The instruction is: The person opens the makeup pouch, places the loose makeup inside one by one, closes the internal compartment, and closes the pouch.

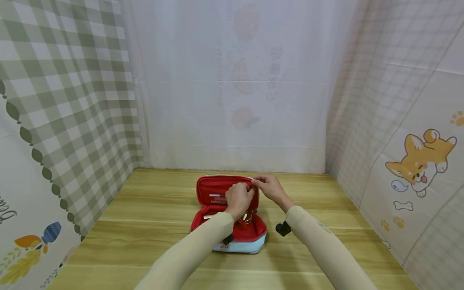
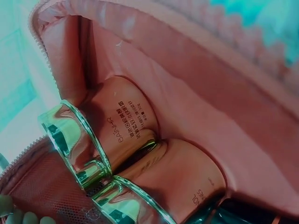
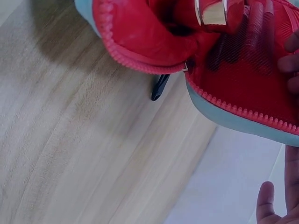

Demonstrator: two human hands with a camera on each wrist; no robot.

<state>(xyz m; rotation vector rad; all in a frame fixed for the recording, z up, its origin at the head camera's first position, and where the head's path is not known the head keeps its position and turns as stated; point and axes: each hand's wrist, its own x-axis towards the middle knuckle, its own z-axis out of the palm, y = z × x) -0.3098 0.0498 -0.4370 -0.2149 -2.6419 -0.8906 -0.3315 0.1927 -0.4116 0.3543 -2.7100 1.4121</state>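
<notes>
A zip pouch (image 1: 239, 247), light blue outside with a red lining, lies unzipped on the wood-grain table with its lid (image 1: 203, 197) raised. Reaching across it, my left hand (image 1: 239, 198) bends its fingers at the lid's inner side, near the upper right corner; I cannot tell whether they hold anything. Fingertips (image 3: 290, 65) appear over the mesh lining in the right wrist view. My right hand (image 1: 270, 187) grips the lid's edge at that corner. Two jars or bottles with shiny gold collars, one upper (image 2: 128, 109) and one lower (image 2: 187, 175), lie in the pouch's base.
Slim items (image 3: 254, 32) show behind the lid's mesh. A black pointed object (image 3: 160, 87) sticks out by the hinge. Next to the lower jar is a dark glossy item (image 2: 243, 212). Curtains enclose the table (image 1: 152, 225) at the back and both sides.
</notes>
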